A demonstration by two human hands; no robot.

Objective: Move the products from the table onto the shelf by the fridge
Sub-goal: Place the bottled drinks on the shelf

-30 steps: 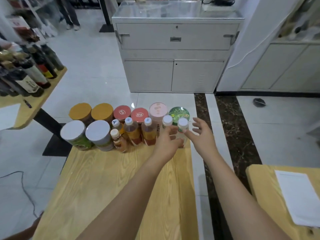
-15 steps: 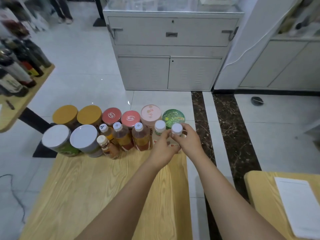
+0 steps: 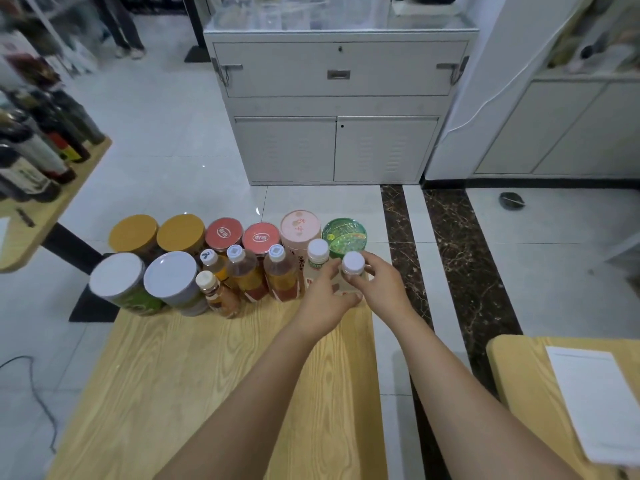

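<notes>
Two bare forearms reach from 6 o'clock towards 12 across a wooden table (image 3: 194, 375). The left hand (image 3: 325, 299) curls its fingers and thumb round the body of a white-capped bottle (image 3: 353, 263). The right hand (image 3: 384, 289), at the bottle's 3 o'clock, pinches the neck just under the cap. The bottle stands upright near the table's far right corner, just beside a twin bottle (image 3: 318, 250) at its 10 o'clock, with a green tub (image 3: 344, 233) behind at 12. Jars (image 3: 180, 233) and tea bottles (image 3: 280, 275) line the far edge leftward. Beyond, on a pale tiled floor (image 3: 156, 133), a grey cabinet (image 3: 332, 98) stands at 12. A bench (image 3: 45, 216) of dark bottles sits at 9, and a second table (image 3: 512, 375) bearing paper (image 3: 595, 403) at 4.
</notes>
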